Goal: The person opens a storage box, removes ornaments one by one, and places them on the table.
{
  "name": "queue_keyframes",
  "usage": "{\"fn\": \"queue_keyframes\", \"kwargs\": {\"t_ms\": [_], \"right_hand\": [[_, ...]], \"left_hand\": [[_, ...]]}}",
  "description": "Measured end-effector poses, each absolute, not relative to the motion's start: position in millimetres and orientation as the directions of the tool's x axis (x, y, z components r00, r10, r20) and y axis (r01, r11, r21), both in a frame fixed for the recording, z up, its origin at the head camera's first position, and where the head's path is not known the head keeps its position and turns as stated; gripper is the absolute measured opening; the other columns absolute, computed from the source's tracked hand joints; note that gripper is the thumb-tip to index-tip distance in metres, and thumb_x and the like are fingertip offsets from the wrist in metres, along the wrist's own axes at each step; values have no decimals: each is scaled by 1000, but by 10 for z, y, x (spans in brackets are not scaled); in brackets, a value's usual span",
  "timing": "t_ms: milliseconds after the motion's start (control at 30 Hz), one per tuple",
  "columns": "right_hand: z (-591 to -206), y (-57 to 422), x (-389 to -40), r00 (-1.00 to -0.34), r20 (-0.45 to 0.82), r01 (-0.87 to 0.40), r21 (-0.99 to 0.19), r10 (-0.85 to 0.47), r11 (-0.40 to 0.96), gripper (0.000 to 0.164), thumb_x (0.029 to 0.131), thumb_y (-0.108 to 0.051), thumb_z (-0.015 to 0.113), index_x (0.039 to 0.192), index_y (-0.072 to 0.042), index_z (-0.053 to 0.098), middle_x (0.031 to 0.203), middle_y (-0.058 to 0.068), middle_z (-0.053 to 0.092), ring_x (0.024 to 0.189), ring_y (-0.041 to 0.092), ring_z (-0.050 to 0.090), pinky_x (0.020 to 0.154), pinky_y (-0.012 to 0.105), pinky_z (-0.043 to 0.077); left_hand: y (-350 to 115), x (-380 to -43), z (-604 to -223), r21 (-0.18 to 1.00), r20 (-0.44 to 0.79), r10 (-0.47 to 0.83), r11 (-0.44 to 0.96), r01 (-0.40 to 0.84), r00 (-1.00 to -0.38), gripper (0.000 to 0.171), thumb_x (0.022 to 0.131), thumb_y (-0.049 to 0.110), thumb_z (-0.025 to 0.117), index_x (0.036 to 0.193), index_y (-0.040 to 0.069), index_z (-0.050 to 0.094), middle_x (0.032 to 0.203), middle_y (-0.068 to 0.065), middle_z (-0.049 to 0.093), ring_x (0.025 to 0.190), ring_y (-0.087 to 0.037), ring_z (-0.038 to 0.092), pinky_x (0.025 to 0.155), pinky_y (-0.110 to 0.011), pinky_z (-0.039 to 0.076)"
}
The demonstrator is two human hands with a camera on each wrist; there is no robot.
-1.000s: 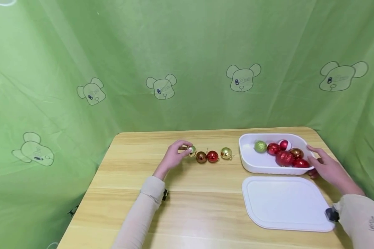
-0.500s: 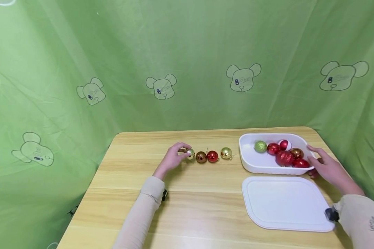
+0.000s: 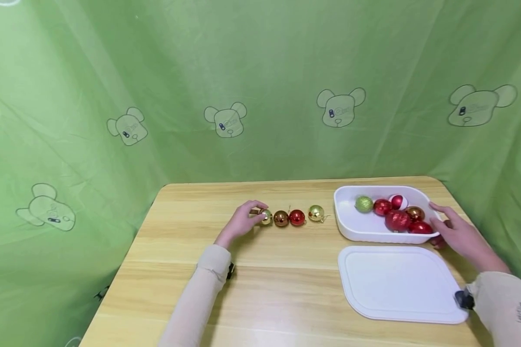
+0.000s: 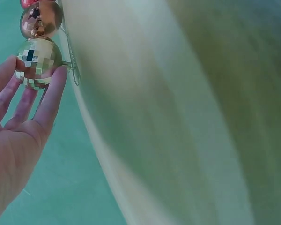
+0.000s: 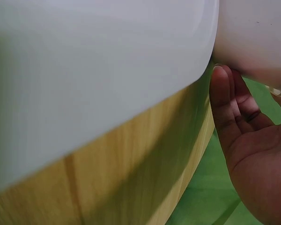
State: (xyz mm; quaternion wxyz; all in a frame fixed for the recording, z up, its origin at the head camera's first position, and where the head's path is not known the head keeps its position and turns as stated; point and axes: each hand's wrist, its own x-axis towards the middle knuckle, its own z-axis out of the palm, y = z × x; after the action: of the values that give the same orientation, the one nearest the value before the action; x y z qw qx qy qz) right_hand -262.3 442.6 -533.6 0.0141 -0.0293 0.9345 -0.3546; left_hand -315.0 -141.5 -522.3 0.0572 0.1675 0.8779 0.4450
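Observation:
My left hand (image 3: 242, 220) pinches a shiny gold baubles-type ornament, a faceted Christmas bauble (image 4: 39, 63), between thumb and fingers. It touches a bronze bauble (image 3: 281, 218), with a red bauble (image 3: 297, 218) beyond that in the same row. To the right, slightly apart, lies another gold bauble (image 3: 316, 213) with its hanging string. My right hand (image 3: 458, 236) grips the right end of a white plastic container (image 3: 351, 233), some fingers at the rim and others low on the outer wall (image 5: 253, 42). Part of that grip is hidden.
Inside the container lie a glittery green bauble (image 3: 364, 204), several red ones (image 3: 397, 220) and a bronze one (image 3: 415, 213). The white lid (image 3: 401, 284) lies flat in front of it on the wooden table (image 3: 278, 299). A green curtain (image 3: 278, 154) hangs behind.
The left hand and its gold bauble have shifted slightly left, then settled against the bronze bauble. The right hand and the container stay put.

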Motion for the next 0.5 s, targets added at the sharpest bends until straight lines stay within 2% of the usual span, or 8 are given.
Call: {"fn": "queue_keyframes", "kwargs": {"t_ms": [300,500], "right_hand": [[-5345,4425,-2610,-998,3,-51,-687,-67,725,63,113,-34,40,164,-8,15,92,18,74,65,14,69,60,29,58],[-5340,4431,-2615,-998,1,-48,-674,-64,737,62,113,-34,39,164,-7,15,92,18,74,65,14,68,60,28,57]], "left_hand": [[-1390,-3120,-5184,797,35,369,550,249,-929,37,100,15,69,135,8,64,133,-11,64,129,-35,60,112,-51,49],[-1379,-3102,-5180,777,28,375,575,256,-927,36,100,17,69,135,13,65,138,-10,62,131,-33,59,113,-50,48]]}}
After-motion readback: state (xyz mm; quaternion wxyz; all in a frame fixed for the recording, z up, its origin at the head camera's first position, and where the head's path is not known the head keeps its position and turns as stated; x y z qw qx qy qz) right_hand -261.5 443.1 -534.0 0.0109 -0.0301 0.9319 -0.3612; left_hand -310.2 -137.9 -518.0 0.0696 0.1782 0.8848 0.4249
